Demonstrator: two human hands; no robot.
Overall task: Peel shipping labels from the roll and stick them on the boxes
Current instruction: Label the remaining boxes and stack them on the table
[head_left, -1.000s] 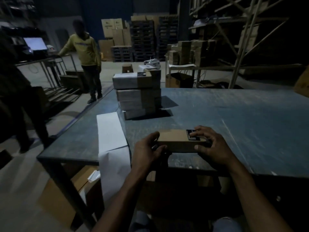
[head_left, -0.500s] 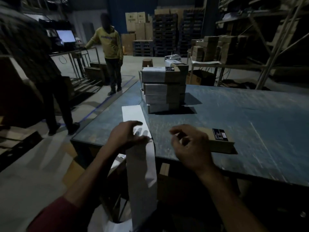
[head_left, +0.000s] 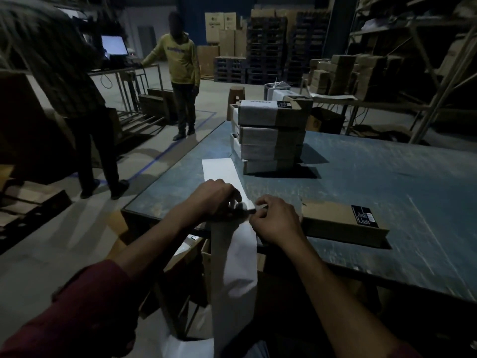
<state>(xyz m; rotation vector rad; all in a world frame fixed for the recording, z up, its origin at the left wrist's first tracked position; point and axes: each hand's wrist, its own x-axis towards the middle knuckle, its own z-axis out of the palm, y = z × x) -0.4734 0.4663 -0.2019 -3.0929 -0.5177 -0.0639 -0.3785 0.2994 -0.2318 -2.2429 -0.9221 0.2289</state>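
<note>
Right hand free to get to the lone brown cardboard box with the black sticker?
Probably yes, once freed. The right hand is pinching the white label strip; the brown cardboard box lies right beside it on the blue table, nothing between.

Place: we stand in a dim warehouse packing area.
Far ahead of our hands (head_left: 214,200): cartons (head_left: 224,29) and pallets (head_left: 268,47) stacked high.
Right of them: steel racking (head_left: 438,73) with boxes.
Left: a lit screen (head_left: 114,45), two workers (head_left: 183,65).
Under our hands: a worn table (head_left: 374,182).
</note>
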